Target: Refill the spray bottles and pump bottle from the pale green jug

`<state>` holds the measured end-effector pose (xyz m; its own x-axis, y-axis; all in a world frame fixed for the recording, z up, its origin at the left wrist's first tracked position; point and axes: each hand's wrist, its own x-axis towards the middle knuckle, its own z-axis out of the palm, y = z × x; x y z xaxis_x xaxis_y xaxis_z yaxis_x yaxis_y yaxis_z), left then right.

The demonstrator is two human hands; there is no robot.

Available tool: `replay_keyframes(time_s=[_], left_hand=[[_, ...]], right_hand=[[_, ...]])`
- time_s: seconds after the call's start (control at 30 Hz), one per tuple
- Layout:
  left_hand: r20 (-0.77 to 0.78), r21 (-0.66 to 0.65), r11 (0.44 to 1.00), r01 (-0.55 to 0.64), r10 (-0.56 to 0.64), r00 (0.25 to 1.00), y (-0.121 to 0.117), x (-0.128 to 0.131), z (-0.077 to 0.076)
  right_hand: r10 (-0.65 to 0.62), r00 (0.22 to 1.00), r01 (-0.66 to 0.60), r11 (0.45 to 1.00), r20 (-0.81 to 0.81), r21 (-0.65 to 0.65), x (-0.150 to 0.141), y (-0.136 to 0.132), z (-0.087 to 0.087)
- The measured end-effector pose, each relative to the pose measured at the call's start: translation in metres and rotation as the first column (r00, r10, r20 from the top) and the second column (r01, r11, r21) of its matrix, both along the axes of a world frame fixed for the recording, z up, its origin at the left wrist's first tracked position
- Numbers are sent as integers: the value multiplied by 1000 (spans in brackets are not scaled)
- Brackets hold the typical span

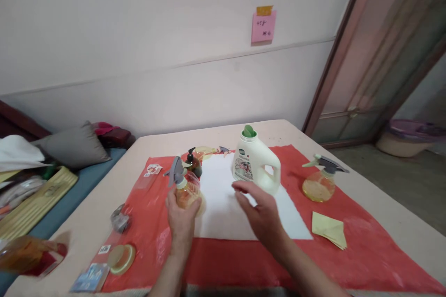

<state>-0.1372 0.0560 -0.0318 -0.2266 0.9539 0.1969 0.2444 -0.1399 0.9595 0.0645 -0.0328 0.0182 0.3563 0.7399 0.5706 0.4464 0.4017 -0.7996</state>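
Note:
My left hand [183, 211] is wrapped round a spray bottle [186, 194] with a grey trigger head and yellowish liquid, held at the left edge of a white sheet [223, 218]. Over the sheet, my right hand [259, 208] holds nothing; its thumb and fingers are apart. Just beyond it stands a pale green detergent jug [252, 162], upright, with a green piece in its mouth. Behind the held bottle is a dark pump bottle [194, 164], partly hidden. Another spray bottle [319, 185] with yellow liquid stands to the right.
A red cover [244, 264] lies under the sheet on the table. Yellow cloths [329, 228] are at right. A round yellowish lid [121, 259], a blue packet [91, 277] and a crumpled clear wrapper [120, 218] are at left. A bottle of brown liquid [31, 255] lies by the table's left edge.

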Motion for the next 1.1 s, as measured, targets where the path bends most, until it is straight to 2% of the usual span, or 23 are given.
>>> replay_keyframes(time_s=[0.1, 0.2, 0.27, 0.33, 0.4, 0.43, 0.47, 0.53, 0.6, 0.67, 0.73, 0.77, 0.8, 0.83, 0.9, 0.97, 1.03, 1.1], left_hand=[[-104, 70, 994, 78, -70, 992, -25, 26, 11], [-87, 187, 957, 223, -210, 974, -47, 47, 15], [-58, 210, 936, 282, -276, 959, -55, 54, 17], [-58, 135, 915, 381, -377, 925, -55, 53, 17], [-47, -28, 866, 500, -500, 865, -48, 47, 15], [-14, -105, 848, 520, -524, 852, -42, 43, 14], [33, -164, 848, 503, -505, 862, -36, 39, 12], [152, -219, 893, 393, -367, 918, -22, 29, 11], [259, -201, 949, 243, -188, 947, -10, 20, 14], [321, -137, 988, 77, -29, 947, -3, 10, 20], [353, -57, 995, -87, 102, 930, 1, 2, 26], [368, -24, 988, -151, 150, 918, 2, -1, 28], [383, 0, 981, -196, 181, 906, 2, -3, 29], [394, 14, 975, -221, 198, 898, 2, -5, 29], [389, 14, 972, -233, 210, 897, 4, -8, 26], [359, -7, 980, -200, 189, 914, 5, -9, 21], [328, -33, 988, -153, 155, 932, 7, -10, 17], [323, -53, 992, -116, 127, 938, 8, -11, 15]], right_hand=[[118, 992, -122, 989, -51, -83, -27, -4, 5], [71, 986, -96, 983, -153, -160, -43, -5, 6], [25, 977, -64, 982, -214, -178, -42, -4, 7], [32, 964, -76, 985, -265, -155, -30, -2, 13], [61, 943, -88, 994, -328, -69, -8, -3, 24], [53, 927, -53, 999, -372, 9, 4, -6, 32], [36, 913, 4, 995, -407, 97, 16, -9, 40], [-27, 908, 135, 964, -418, 231, 36, -17, 55], [-77, 918, 193, 944, -390, 268, 44, -21, 59], [-76, 951, 140, 970, -299, 199, 40, -15, 46], [4, 996, -1, 999, -94, 37, 26, 4, 19], [85, 994, -81, 994, 70, -67, 19, 18, 2], [162, 958, -120, 976, 238, -181, 11, 34, -16], [204, 935, -135, 961, 289, -242, 5, 50, -32], [246, 913, -140, 938, 324, -317, -3, 82, -59], [260, 908, -125, 917, 330, -380, -4, 104, -75], [243, 918, -98, 904, 312, -417, 0, 112, -83], [177, 946, -51, 908, 271, -417, 6, 107, -88]])
